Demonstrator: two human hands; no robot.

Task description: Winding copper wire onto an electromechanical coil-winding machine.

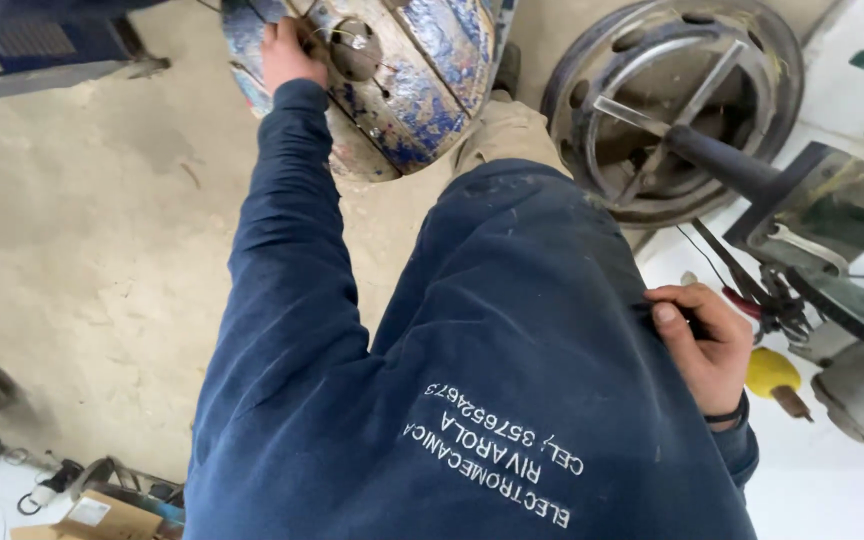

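Note:
My left hand (287, 50) reaches far forward in a navy sleeve. Its fingers curl over the edge of a round metal housing (422, 70) with worn blue paint, just left of a grey round cap (355, 48) at the housing's middle. My right hand (712, 345) is close to my body at the right, against my navy sweatshirt. Its fingers are closed around a small dark object (690, 318), most of which is hidden by the hand.
A dark metal wheel rim (672, 100) lies on the concrete floor at the upper right. On a white surface to the right are pliers (752, 295), a wrench (807, 245), a yellow-handled tool (770, 372) and a green-grey machine (852, 210). A cardboard box (102, 515) sits at the lower left.

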